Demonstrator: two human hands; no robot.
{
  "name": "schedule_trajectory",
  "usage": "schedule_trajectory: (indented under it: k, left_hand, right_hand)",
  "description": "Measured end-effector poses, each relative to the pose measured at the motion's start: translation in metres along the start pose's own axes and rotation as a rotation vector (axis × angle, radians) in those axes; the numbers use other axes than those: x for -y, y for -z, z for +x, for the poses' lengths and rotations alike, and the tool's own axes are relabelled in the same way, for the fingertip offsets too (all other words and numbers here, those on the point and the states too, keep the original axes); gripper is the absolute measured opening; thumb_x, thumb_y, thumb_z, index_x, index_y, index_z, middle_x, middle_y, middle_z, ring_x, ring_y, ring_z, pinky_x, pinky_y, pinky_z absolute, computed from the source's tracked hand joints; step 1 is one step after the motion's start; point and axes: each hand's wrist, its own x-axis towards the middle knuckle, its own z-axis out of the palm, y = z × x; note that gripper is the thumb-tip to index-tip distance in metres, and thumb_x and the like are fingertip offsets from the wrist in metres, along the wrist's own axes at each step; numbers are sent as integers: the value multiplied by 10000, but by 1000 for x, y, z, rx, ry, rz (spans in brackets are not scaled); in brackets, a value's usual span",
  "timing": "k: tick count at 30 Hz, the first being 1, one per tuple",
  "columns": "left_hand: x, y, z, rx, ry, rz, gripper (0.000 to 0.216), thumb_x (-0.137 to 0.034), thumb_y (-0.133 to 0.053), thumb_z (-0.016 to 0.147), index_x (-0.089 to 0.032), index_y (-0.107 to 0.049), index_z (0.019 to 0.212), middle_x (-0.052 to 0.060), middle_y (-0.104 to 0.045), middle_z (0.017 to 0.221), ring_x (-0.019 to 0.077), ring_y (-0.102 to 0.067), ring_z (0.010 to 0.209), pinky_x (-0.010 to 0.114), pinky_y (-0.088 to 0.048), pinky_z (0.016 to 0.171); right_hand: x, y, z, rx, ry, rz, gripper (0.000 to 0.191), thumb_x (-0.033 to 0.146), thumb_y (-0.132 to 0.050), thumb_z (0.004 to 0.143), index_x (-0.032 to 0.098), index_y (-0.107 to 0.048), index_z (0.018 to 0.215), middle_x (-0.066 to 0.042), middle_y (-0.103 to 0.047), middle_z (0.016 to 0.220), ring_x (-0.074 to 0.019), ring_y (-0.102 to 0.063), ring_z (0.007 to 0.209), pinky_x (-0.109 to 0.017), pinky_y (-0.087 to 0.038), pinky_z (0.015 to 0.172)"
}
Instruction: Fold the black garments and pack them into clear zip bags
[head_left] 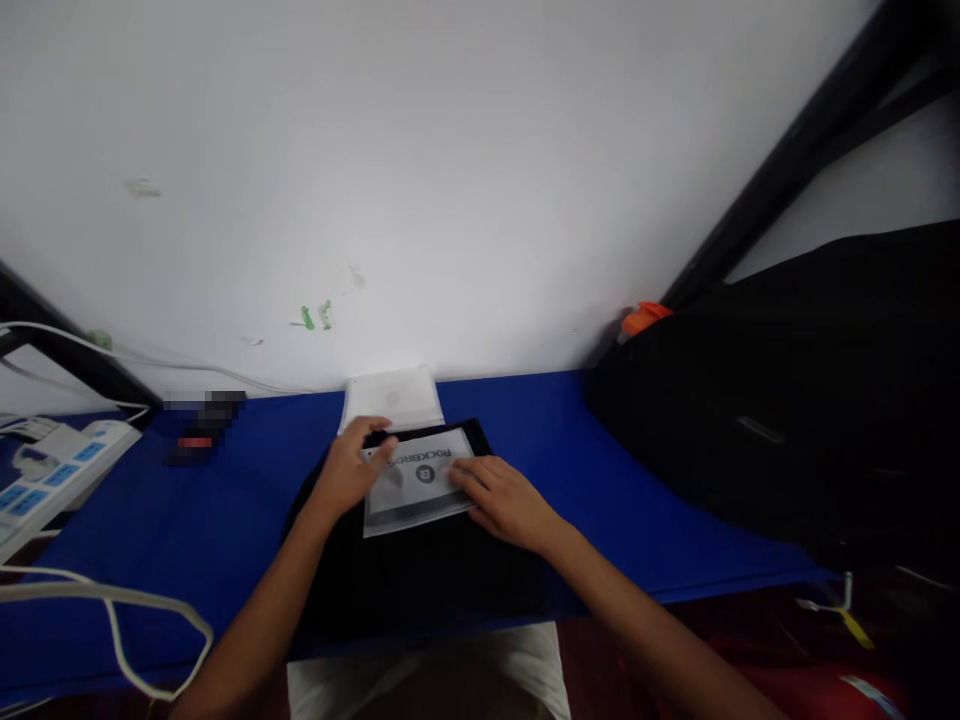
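Observation:
A clear, flat plastic pouch (401, 510) with ROCKBROS lettering and a round logo, upside down to me, lies on a black cloth item (420, 580) in front of me. My left hand (352, 470) is at its upper left corner, with thumb and forefinger apart and the thumb tip over the pouch. Across the pouch's right side rest the stretched fingers of my right hand (506, 500). Just behind, against the wall, is a white flat packet (395, 395). What the black item is cannot be made out.
A blue surface (570, 480) runs along a white wall. To the left are a white power strip (67, 480), loose cables (112, 590) and a blurred dark object (210, 425). A large black bag (750, 420) fills the right, beside an orange item (645, 318).

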Motion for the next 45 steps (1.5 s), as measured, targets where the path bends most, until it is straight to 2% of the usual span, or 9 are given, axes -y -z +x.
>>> schedule_trajectory:
  k: [3,5,7,11,16,29,38,41,45]
  left_hand:
    - [-33,-11,-21,270,-174,61,246,-377,-582,894,-215,-628,1073,84,-642,1135,227,-601,1076,394,-491,963]
    - [-47,-23,-31,331,-297,124,240,-362,-592,900,-210,-622,1083,92,-639,1132,236,-592,1076,410,-484,967]
    - [-57,-34,-36,340,-422,195,256,-350,-601,903,-191,-613,1103,97,-645,1106,247,-591,1052,426,-481,952]
    - [-71,-50,-37,202,-573,315,175,-298,-537,946,-168,-632,1014,84,-671,970,238,-611,920,403,-485,839]
    - [-81,-49,-36,-23,-648,265,157,-200,-515,952,-170,-612,833,45,-674,817,184,-602,760,336,-461,717]
    - [-67,-31,-37,-9,-757,352,102,-77,-540,896,-158,-573,843,44,-650,754,174,-596,702,313,-522,687]
    - [-24,21,-58,-28,-701,420,141,-49,-562,877,-161,-546,960,58,-645,847,173,-587,763,315,-508,701]
    - [-12,33,-74,38,-664,441,139,-48,-549,888,-159,-543,972,60,-645,861,171,-578,757,315,-492,690]
    - [-8,31,-85,148,-567,485,103,-160,-545,922,-158,-547,1024,56,-626,836,194,-576,748,336,-489,668]
  right_hand:
    - [-8,0,-15,-51,-63,-22,373,186,-506,884,127,-559,1248,-167,-601,1221,-278,-555,1110,-452,-467,946]
    - [-10,-1,-21,-101,-75,-50,237,193,-452,939,140,-618,1100,-141,-649,1047,-252,-592,958,-418,-510,841]
    - [-7,-1,-23,-169,-67,-60,236,195,-400,981,158,-633,997,-108,-652,914,-218,-585,826,-366,-522,739]
    - [7,6,-16,-341,11,37,219,165,-395,990,166,-593,1083,-98,-637,919,-201,-572,837,-324,-526,713]
    - [22,12,-8,-487,75,245,259,99,-421,957,206,-506,1178,-77,-628,937,-195,-588,866,-337,-538,735]
    - [20,17,4,-478,85,360,179,51,-468,892,229,-483,888,-37,-618,818,-172,-581,776,-283,-493,647]
    - [-11,32,-12,-687,-71,371,317,48,-551,881,231,-381,687,-18,-608,788,-159,-609,766,-293,-486,654]
    - [-14,25,-18,-623,-81,408,294,76,-529,901,232,-388,696,-25,-609,795,-163,-602,767,-299,-487,649]
    - [-8,12,-24,-395,-55,411,212,31,-442,884,224,-466,801,-42,-608,834,-180,-579,823,-328,-496,707]
